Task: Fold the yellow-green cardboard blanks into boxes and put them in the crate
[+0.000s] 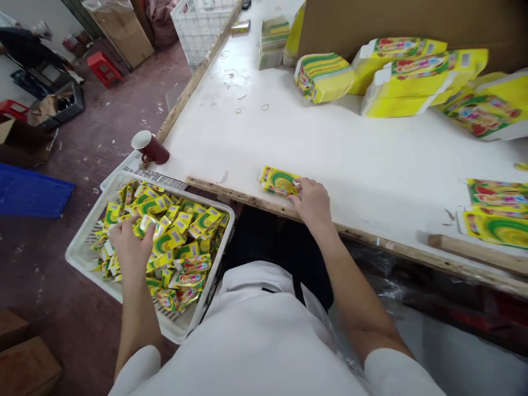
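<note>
My right hand (pixel 314 203) grips the right end of a small yellow and green carton (pixel 277 180), which lies on the white table near its front edge. The carton's left end has white flaps sticking out. My left hand (pixel 131 245) hovers over a white plastic basket (pixel 76 256), thumb and fingers apart. Small yellow cartons (pixel 193 250) fill this basket in a loose heap, and a shiny one shows just by my left fingertips; whether they touch it is hard to see.
A maroon mug (pixel 159 153) stands at the table's left corner. Stacks of flat yellow cartons (pixel 325 77) and bigger bundles (pixel 406 82) line the back beside a large brown cardboard sheet (pixel 412 19). More cartons (pixel 499 212) and a wooden strip (pixel 474 253) lie to the right.
</note>
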`<state>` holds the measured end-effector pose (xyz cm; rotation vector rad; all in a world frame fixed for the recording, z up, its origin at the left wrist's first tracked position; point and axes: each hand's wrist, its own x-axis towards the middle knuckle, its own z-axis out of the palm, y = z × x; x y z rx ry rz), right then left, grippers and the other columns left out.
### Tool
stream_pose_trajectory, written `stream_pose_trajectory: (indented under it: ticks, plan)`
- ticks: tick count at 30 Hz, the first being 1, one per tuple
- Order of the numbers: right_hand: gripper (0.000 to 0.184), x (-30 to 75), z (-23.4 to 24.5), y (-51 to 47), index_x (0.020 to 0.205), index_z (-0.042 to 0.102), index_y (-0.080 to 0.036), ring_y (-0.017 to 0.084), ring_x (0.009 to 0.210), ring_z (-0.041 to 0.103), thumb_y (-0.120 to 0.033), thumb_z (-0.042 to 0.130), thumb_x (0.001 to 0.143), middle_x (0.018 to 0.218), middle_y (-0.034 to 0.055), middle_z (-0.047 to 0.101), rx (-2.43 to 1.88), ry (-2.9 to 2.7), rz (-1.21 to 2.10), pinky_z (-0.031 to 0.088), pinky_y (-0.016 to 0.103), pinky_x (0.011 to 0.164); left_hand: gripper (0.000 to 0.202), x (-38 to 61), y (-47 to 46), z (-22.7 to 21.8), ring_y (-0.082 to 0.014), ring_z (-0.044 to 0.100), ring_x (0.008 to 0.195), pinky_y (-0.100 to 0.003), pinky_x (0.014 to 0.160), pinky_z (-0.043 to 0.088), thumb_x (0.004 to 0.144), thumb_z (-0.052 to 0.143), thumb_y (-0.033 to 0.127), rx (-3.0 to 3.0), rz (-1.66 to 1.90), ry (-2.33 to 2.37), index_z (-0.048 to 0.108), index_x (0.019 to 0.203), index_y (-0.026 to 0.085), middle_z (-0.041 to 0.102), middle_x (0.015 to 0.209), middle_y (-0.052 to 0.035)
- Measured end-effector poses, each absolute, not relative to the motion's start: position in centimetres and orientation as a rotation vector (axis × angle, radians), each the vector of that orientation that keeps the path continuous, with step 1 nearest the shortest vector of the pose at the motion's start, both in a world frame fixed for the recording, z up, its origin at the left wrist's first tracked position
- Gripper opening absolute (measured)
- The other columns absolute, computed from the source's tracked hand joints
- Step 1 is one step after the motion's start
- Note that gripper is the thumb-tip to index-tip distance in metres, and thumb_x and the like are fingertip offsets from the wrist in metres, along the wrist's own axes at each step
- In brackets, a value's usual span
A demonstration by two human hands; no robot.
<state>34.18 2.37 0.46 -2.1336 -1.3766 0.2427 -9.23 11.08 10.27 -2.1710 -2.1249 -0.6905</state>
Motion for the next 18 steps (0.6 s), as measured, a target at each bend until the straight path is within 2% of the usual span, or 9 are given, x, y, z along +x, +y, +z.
stream_pose_trajectory:
  ticks: [4,7,9,11,13,15,18]
  plan:
    - [0.035,33.1,1.4,2.0,0.105,0.053,-0.020,0.027,0.088,0.059,-0.021,0.070,0.074,0.090,0.0068,0.063,-1.992,-1.199,0.254,0.049,0.048,0.086,0.048,-1.9,9.6,8.0,-0.0265,0.057,0.111,-0.042,0.092,0.051,0.079,0.069,0.047,-2.685,-1.160,-2.082,0.061,0.118,0.021,0.060,0.117,-0.0105]
    - [0.039,30.3,3.2,1.0,0.103,0.047,-0.024,0.019,0.078,0.060,-0.030,0.074,0.075,0.086,-0.0002,0.059,-1.692,-0.991,0.447,0.053,0.036,0.075,0.069,5.3,8.1,6.4,-0.0252,0.058,0.117,-0.039,0.094,0.051,0.072,0.077,0.051,-3.203,-1.779,-2.047,0.050,0.131,0.026,0.059,0.127,-0.0107]
    - [0.045,27.8,4.3,0.3,0.101,0.046,-0.026,0.016,0.075,0.060,-0.039,0.078,0.072,0.086,-0.0017,0.058,-1.446,-0.977,0.650,0.052,0.031,0.069,0.080,9.2,7.2,5.9,-0.0266,0.058,0.120,-0.040,0.096,0.052,0.065,0.079,0.062,-3.304,-2.365,-1.924,0.049,0.131,0.028,0.057,0.132,-0.0107]
    - [0.047,25.2,5.1,-0.4,0.102,0.047,-0.026,0.015,0.072,0.060,-0.044,0.079,0.073,0.082,-0.0024,0.058,-1.232,-0.988,0.921,0.052,0.029,0.066,0.071,11.8,6.6,6.0,-0.0256,0.061,0.116,-0.041,0.097,0.052,0.069,0.073,0.067,-3.173,-2.836,-1.908,0.054,0.124,0.027,0.062,0.122,-0.0092]
    - [0.050,22.9,5.5,-0.7,0.105,0.047,-0.026,0.016,0.075,0.062,-0.049,0.078,0.073,0.085,-0.0004,0.060,-1.060,-0.943,1.089,0.053,0.029,0.068,0.059,13.1,6.4,6.4,-0.0230,0.065,0.101,-0.040,0.091,0.054,0.075,0.063,0.072,-2.870,-3.123,-2.014,0.059,0.110,0.024,0.065,0.102,-0.0068]
    - [0.055,21.3,5.6,-0.7,0.111,0.048,-0.026,0.018,0.086,0.063,-0.050,0.079,0.073,0.094,0.0029,0.063,-0.980,-0.943,1.157,0.053,0.031,0.075,0.057,13.4,6.7,6.8,-0.0188,0.064,0.081,-0.036,0.079,0.056,0.078,0.054,0.076,-2.537,-3.212,-2.141,0.059,0.097,0.023,0.060,0.081,-0.0037]
    - [0.054,20.5,5.4,-0.2,0.111,0.053,-0.025,0.017,0.080,0.062,-0.044,0.082,0.070,0.089,0.0008,0.063,-1.067,-0.986,1.131,0.052,0.028,0.068,0.058,13.2,7.3,6.6,-0.0132,0.054,0.062,-0.030,0.065,0.053,0.078,0.050,0.079,-2.346,-3.135,-2.260,0.056,0.089,0.022,0.049,0.070,0.0006]
